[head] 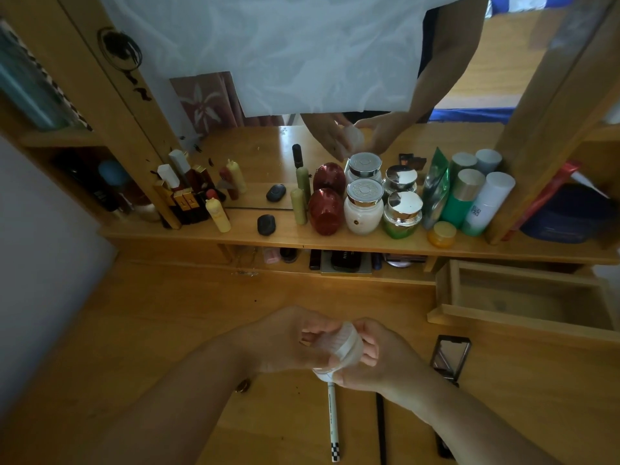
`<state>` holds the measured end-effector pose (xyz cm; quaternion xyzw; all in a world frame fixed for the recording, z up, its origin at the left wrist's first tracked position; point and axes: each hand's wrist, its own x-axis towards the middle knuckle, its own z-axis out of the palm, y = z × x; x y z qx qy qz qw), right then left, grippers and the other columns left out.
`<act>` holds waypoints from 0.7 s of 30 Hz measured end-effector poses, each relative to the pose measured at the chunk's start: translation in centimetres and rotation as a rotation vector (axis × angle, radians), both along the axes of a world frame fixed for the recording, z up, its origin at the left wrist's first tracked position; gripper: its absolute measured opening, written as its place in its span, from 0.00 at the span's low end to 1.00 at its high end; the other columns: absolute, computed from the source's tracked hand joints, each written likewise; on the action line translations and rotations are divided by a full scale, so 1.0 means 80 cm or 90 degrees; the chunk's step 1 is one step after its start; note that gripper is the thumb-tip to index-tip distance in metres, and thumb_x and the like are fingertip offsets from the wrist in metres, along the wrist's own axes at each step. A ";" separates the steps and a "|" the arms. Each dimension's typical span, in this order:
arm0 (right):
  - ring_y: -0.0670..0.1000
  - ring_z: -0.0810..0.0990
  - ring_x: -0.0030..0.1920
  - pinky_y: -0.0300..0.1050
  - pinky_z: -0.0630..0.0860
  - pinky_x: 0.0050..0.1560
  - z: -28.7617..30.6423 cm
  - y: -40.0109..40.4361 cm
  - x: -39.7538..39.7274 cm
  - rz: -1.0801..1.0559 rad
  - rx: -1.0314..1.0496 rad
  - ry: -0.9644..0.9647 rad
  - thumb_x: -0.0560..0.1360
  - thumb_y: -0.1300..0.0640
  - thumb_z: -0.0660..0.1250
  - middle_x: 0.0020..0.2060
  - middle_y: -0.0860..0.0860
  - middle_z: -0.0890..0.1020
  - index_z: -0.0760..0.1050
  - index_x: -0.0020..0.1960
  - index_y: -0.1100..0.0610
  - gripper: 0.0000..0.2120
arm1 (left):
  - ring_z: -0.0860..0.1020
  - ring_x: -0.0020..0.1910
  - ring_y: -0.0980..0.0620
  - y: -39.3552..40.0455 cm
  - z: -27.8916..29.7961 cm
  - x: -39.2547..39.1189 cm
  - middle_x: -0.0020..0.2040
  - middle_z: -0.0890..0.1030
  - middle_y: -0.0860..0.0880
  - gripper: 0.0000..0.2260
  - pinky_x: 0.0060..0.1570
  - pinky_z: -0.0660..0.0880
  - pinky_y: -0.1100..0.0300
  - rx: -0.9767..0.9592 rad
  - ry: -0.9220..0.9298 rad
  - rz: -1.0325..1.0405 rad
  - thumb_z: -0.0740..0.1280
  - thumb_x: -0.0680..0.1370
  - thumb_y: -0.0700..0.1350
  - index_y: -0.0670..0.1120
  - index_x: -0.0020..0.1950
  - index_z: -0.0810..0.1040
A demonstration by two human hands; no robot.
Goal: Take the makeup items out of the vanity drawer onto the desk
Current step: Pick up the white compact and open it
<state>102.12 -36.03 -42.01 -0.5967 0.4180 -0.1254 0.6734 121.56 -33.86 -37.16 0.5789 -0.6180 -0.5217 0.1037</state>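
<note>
Both forearms enter from the lower edge, and between them a white jar (pixel 339 349) is held above the desk (pixel 141 330), clear of the wood. It is gripped on its ribbed lid side by the left hand (pixel 288 340), whose fingers are curled around it with the thumb pressed on the front. Its body is cupped by the right hand (pixel 375 357), fingers closed against the far side. Whether the lid is being turned cannot be told. Directly below the jar a white pencil (pixel 333 421) with a chequered end lies flat on the desk, with a thin black pencil (pixel 380 427) just beside it to the right. Further right an open compact mirror (pixel 451 357) rests on the desk. Behind and to the right, the vanity drawer (pixel 523 297) is pulled out; the part of its interior that is visible appears bare. Judged from this layout, the task is well advanced: several items are already set out, and the jar is the item in hand. The next move calls for the jar to be lowered upright onto a bare part of the desk, clear of both pencils, so that nothing is rolled or knocked. Both hands are then to be released, and the drawer is to be checked for anything remaining in the corners that cannot be seen.
</note>
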 end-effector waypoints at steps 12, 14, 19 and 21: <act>0.34 0.69 0.61 0.31 0.67 0.54 -0.023 0.036 0.036 -0.013 -0.058 0.063 0.58 0.49 0.78 0.61 0.36 0.73 0.47 0.71 0.38 0.53 | 0.77 0.46 0.54 -0.003 -0.005 0.021 0.46 0.81 0.52 0.09 0.48 0.74 0.54 -0.176 -0.156 -0.005 0.59 0.79 0.47 0.49 0.51 0.79; 0.30 0.69 0.56 0.24 0.66 0.47 -0.026 0.043 0.045 -0.005 -0.108 0.087 0.60 0.50 0.78 0.57 0.32 0.71 0.43 0.73 0.39 0.55 | 0.77 0.49 0.54 -0.002 -0.013 0.027 0.50 0.82 0.50 0.10 0.51 0.75 0.53 -0.174 -0.163 -0.013 0.60 0.79 0.47 0.49 0.54 0.79; 0.38 0.70 0.59 0.28 0.66 0.51 -0.048 0.057 0.063 -0.014 -0.240 0.152 0.59 0.46 0.77 0.60 0.37 0.72 0.39 0.74 0.43 0.58 | 0.77 0.46 0.53 0.003 -0.029 0.042 0.46 0.80 0.48 0.09 0.50 0.75 0.53 -0.167 -0.143 -0.012 0.60 0.79 0.45 0.45 0.49 0.80; 0.41 0.66 0.60 0.32 0.61 0.56 -0.055 0.064 0.070 0.000 -0.327 0.181 0.60 0.44 0.76 0.60 0.36 0.70 0.38 0.74 0.46 0.57 | 0.76 0.44 0.55 0.007 -0.037 0.051 0.44 0.80 0.50 0.09 0.46 0.73 0.57 -0.153 -0.143 0.001 0.61 0.79 0.44 0.46 0.49 0.81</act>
